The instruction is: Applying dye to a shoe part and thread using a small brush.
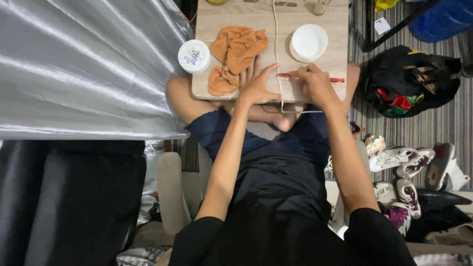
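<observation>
— Fingers first: what are yours doing?

— Fingers of my right hand (315, 83) are closed around a red-handled toothbrush (310, 77), pinching it near its middle so the red handle sticks out to the right and the head end points left. My left hand (255, 86) lies open and flat on the small wooden table (340, 54), fingers spread, the thumb stretched toward the brush head.

— Is that left hand gripping anything?

— No, it only presses down. A white cord (275, 39) runs down the tabletop between my two hands and loops off the near edge; my left thumb sits right beside it. Whether the thumb actually pins the cord, I cannot tell.

— Where does the brush sit?

— Low over the near edge of the table, just above my crossed legs, its head close to the cord.

— What else is around?

— An orange cloth (235, 51) is crumpled on the table, touching my left fingertips. A white round tub (194, 55) stands at the left edge of the table, and a white bowl (308, 42) stands just beyond my right hand. Off to the right on the striped floor lie a black bag (414, 81) and several shoes (409, 172).
</observation>
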